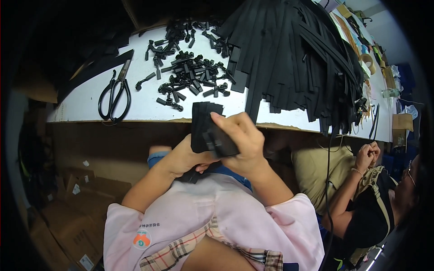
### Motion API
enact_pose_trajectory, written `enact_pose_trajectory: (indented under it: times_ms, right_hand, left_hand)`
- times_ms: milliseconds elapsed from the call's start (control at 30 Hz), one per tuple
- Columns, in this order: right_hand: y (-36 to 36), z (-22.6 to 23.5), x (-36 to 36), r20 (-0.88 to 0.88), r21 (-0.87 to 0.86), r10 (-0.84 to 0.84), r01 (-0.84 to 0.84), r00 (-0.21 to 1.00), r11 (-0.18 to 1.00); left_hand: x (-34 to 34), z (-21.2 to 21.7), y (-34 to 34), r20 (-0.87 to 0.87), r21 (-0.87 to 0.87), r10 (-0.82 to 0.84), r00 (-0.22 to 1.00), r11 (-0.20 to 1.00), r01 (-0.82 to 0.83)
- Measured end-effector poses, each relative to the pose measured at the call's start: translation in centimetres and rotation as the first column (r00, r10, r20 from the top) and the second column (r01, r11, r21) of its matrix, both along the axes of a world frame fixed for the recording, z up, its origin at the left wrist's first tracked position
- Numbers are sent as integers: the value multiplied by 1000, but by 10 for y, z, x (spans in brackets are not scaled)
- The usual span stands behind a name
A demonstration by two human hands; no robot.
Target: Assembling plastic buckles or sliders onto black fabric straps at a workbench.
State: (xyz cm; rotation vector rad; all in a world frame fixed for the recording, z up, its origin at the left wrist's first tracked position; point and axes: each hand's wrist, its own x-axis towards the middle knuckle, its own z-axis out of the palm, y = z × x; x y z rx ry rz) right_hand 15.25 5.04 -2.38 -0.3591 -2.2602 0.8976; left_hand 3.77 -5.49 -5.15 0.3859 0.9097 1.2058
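In front of my lap, my left hand (pixel 181 159) is closed around a folded bundle of flat black zipper strips (pixel 201 126), its lower end hanging below the fingers. My right hand (pixel 247 141) grips the right side of the same black material, thumb laid along its upper edge. A small dark part between the hands is smeared by motion, so I cannot make it out. Beyond them on the white table (pixel 144 110) lies a loose heap of black zipper sliders with long pulls (pixel 192 72). Many long black strips (pixel 285 58) are fanned out right of the heap.
Black-handled scissors (pixel 115 92) lie at the table's left, beside dark fabric (pixel 90 70). Cardboard boxes (pixel 68 217) stand low at the left. A co-worker (pixel 361 198) sits at the right, hands together. A tape roll (pixel 367 65) and a black cord (pixel 328 189) are also there.
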Motion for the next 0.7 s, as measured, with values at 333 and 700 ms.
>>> enact_pose_trajectory:
  times_ms: [333,700]
  right_hand:
    - [-13,-5,7,71,-814,49,29,996,580]
    - [-17,-20,1,-3,-264,130,-126,991,956]
  left_hand:
    - [-4,-3,-1,-162,225,365,917,918,-326]
    - [8,2,-3,-147,57,449,881,894,-445]
